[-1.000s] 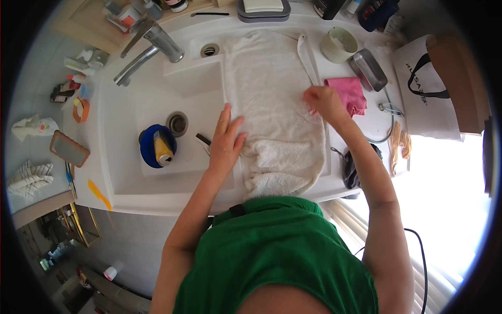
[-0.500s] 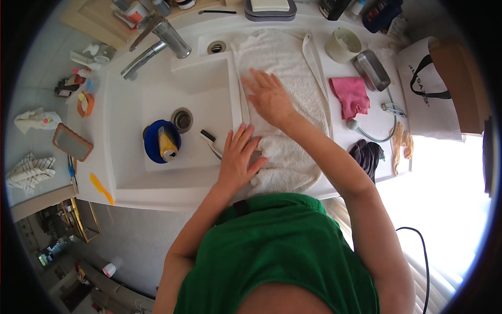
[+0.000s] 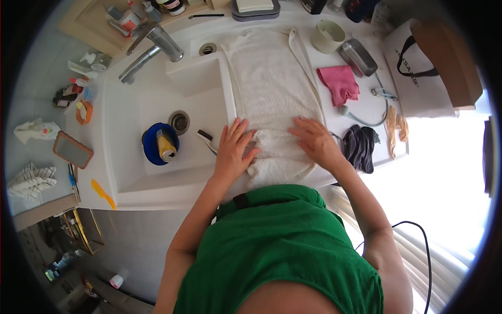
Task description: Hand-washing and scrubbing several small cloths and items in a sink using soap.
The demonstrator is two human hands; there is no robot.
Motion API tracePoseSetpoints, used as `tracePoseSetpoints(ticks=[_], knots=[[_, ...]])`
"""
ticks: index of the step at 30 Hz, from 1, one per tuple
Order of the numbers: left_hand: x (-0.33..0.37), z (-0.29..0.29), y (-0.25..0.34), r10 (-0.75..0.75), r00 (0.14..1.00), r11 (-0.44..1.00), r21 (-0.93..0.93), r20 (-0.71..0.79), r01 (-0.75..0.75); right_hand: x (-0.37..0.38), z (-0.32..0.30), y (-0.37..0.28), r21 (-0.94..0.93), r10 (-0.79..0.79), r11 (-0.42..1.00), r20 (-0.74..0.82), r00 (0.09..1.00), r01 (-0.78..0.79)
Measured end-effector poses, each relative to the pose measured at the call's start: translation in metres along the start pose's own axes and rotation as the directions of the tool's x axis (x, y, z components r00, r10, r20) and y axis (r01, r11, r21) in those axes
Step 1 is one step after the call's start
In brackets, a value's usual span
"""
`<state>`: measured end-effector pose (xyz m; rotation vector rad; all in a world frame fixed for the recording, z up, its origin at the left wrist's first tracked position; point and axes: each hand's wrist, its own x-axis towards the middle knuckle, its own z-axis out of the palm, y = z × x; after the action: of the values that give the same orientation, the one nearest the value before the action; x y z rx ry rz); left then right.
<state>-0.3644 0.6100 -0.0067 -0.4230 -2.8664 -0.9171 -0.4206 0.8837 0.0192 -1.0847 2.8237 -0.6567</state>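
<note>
White tabletop (image 3: 366, 104) with a sunken sink (image 3: 157, 172) fills the view, daylight strong from the right. Long white towel (image 3: 272, 99) lies lengthwise along the surface just right of the basin, near end doubled back into a thicker fold at the front edge.

Left hand (image 3: 234, 152): flat, fingers spread, palm down on the fold's left side, grasping nothing. Right hand (image 3: 315, 141): also flat and open, pressing the fold's right side. Both in contact with the towel.

Nearby: pink cloth (image 3: 340, 83) and dark cloth (image 3: 360, 147) to the right of the towel, apart from it; blue bowl (image 3: 155, 144) with a yellow bottle in the sink; faucet (image 3: 151, 47) behind.

Judgement: folding in progress, first fold being pressed down. Next move likely calls for pinching the folded edge at both corners and carrying it farther along the towel, keeping edges aligned.
</note>
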Motion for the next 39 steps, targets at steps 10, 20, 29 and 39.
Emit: tracePoseSetpoints(ticks=[10, 20, 29, 39], knots=[[0.022, -0.003, 0.004, -0.236, 0.918, 0.970, -0.019, -0.318, 0.243, 0.001, -0.009, 0.033, 0.270, 0.597, 0.800, -0.269, 0.756, -0.536], [0.051, 0.009, -0.013, -0.215, 0.962, 0.922, 0.289, -0.169, 0.256, 0.040, -0.006, 0.050, -0.113, 0.632, 0.766, -0.049, 0.773, -0.633], [0.082, -0.033, -0.035, -0.540, 0.821, 0.650, -0.711, -0.185, 0.268, 0.058, -0.006, 0.080, 0.572, 0.649, 0.703, -0.274, 0.709, -0.422], [0.183, -0.052, -0.084, -0.550, 0.830, 0.436, -0.879, -0.090, 0.194, 0.183, -0.025, 0.133, 0.549, 0.537, 0.786, -0.380, 0.753, -0.284]])
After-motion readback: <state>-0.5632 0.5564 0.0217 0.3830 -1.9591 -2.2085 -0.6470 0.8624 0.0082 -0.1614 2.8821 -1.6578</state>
